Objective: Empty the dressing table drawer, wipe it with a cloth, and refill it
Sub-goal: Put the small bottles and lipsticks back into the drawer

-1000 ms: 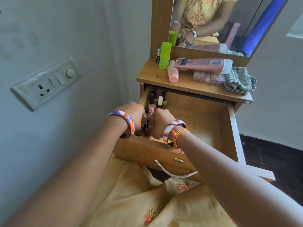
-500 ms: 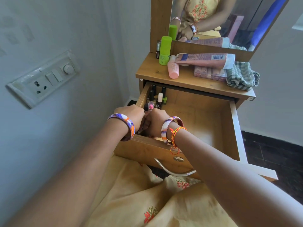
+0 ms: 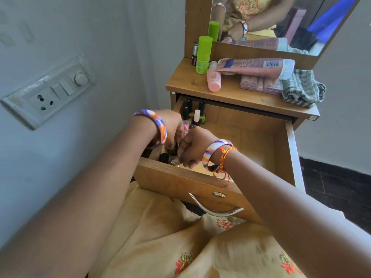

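Both hands centre frame in open drawer (image 3: 290, 149): left hand (image 3: 173, 129) and right hand (image 3: 192, 147) pinching small bottles (image 3: 173, 152).

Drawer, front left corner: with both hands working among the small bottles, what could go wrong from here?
1. The left hand and right hand crowd the same corner of the drawer; fingers could topple the upright nail polish bottles behind them.
2. The small dark bottle they pinch might slip, since the grip is partly hidden.
3. The pink tube lies stacked on the tabletop; jolting the drawer could roll it off.
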Available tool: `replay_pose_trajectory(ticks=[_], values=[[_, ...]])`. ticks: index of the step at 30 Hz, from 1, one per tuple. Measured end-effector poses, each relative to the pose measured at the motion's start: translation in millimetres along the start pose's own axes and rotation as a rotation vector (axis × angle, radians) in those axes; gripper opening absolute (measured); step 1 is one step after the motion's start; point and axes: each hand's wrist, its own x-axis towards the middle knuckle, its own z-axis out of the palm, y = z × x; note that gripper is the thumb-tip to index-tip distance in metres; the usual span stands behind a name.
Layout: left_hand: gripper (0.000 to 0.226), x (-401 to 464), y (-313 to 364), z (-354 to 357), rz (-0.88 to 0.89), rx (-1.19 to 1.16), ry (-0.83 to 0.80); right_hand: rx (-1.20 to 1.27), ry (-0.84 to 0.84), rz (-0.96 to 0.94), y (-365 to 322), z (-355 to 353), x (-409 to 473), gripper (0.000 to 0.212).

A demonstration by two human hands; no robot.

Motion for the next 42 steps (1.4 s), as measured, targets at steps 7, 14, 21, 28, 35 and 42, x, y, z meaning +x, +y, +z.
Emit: replay_pose_trajectory(ticks=[7,14,21,28,35,42], values=[[0.016,26.6,-5.0,-53.6,0.075,-0.133,0.110,0.042,0.019,-0.009,-4.1,-56.3,-1.0,0.016],[0.034,83.5,-12.5,-112.0,-0.010,-0.146,0.594,-0.092,0.570,-0.057,6.9,-107.3,28.0,0.019],[0.051,146.2,-24.5,-117.0,-0.057,-0.045,0.553,0.047,0.841,-0.080,38.3,-102.5,65.7,0.052],[0.043,169.0,-27.0,-118.6,-0.045,-0.170,0.668,0.459,0.964,-0.199,49.3,-103.4,75.4,0.025],[0.026,175.6,-36.6,-116.5,-0.053,-0.302,0.910,0.509,0.969,-0.216,55.3,-104.0,79.3,0.019],[0.032,132.4,-46.4,-117.9,-0.184,-0.544,1.093,0.502,0.896,-0.216,55.3,-106.5,70.7,0.013]])
